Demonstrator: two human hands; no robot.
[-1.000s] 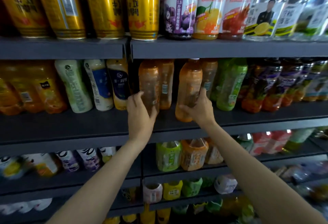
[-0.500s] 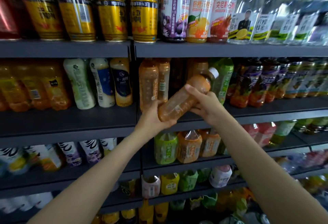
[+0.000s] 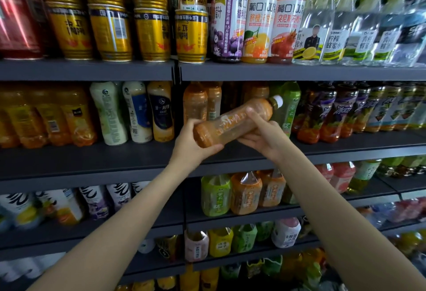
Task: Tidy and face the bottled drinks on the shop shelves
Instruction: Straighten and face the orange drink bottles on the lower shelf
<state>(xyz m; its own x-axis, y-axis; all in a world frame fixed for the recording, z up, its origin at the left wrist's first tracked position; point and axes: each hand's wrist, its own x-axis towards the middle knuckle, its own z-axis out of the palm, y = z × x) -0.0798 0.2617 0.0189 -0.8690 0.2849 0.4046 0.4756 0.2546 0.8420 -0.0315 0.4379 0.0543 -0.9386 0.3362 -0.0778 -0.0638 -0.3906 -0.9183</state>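
Both hands point(image 3: 189, 145) round tilted bottle point(image 3: 232, 122)

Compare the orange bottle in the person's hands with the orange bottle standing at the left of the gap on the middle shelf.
The held orange bottle lies tilted, white cap up-right; the shelf orange bottle stands upright. Left hand grips one's base, right hand its middle; the other is untouched. Both look alike.

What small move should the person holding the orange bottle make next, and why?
Probably tip the orange bottle upright: both the left hand and the right hand hold it nearly sideways, cap up-right, before the gap in the orange row on the dark shelf.
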